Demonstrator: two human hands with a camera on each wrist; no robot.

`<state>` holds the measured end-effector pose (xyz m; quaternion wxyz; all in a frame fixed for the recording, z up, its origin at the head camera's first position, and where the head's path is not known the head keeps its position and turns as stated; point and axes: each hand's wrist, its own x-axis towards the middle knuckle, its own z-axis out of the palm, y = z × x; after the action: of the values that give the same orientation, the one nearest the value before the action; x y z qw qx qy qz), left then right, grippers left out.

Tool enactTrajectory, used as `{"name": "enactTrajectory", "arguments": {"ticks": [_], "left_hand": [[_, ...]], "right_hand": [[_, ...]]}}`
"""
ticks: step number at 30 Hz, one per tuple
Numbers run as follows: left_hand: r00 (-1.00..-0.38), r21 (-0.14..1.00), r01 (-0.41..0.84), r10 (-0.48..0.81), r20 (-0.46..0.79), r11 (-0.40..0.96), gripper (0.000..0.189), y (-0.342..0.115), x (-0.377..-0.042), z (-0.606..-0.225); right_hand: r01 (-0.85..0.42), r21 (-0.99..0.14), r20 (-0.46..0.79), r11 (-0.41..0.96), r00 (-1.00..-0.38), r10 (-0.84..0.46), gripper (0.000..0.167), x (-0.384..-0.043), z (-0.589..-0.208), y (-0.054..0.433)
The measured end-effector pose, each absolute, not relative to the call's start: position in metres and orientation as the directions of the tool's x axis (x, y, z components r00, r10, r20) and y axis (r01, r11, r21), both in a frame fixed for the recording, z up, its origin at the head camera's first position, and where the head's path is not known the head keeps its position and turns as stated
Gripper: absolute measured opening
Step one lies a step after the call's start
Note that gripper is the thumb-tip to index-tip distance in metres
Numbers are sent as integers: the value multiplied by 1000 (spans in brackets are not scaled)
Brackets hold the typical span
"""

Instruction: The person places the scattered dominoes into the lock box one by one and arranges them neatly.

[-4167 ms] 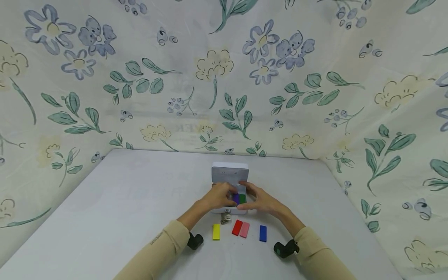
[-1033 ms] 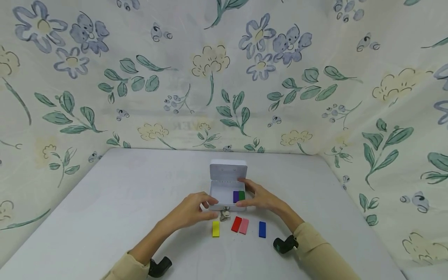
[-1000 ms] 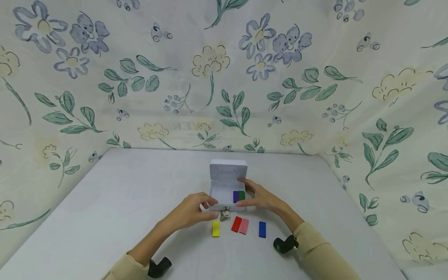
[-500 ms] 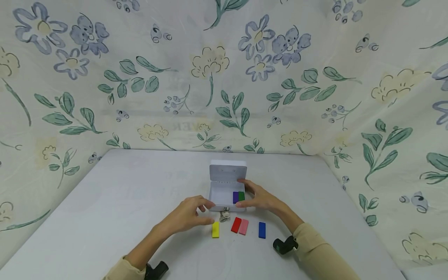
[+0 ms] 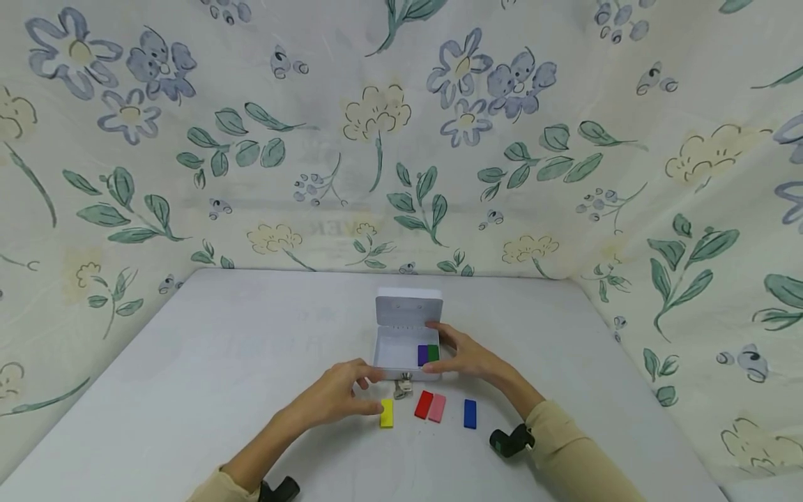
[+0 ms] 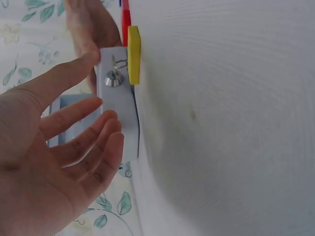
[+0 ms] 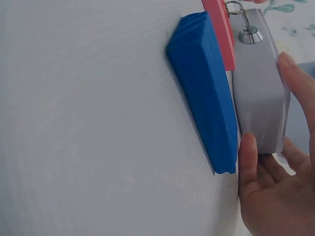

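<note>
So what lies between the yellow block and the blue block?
The red block and the pink block, next to each other; the head view shows it.

On the table (image 5: 282, 321), toward the far edge, box (image 5: 395, 341); in its near right corner, two blocks (image 5: 423, 355); at its front, keys (image 5: 401, 390); before it, four blocks (image 5: 470, 413) abreast.

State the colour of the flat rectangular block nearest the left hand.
Yellow; that flat rectangular block shows best in the left wrist view.
</note>
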<state>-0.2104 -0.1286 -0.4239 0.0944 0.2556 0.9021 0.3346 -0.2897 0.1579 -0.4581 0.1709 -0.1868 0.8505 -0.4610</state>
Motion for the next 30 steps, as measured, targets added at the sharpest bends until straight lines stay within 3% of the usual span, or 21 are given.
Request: {"name": "enactTrajectory", "arguments": {"ticks": [8,30], "left_hand": [[-821,634,438,571,-6,637,49,-127,-208,-430],[-823,594,418,564,-74,688,47,-119,-203,-435]], "right_hand": [[-155,-839,-129,522,-875,-466,93,-288,-458,157],[-148,-829,-137,539,-881,-454,92,-288,-457,155]]}}
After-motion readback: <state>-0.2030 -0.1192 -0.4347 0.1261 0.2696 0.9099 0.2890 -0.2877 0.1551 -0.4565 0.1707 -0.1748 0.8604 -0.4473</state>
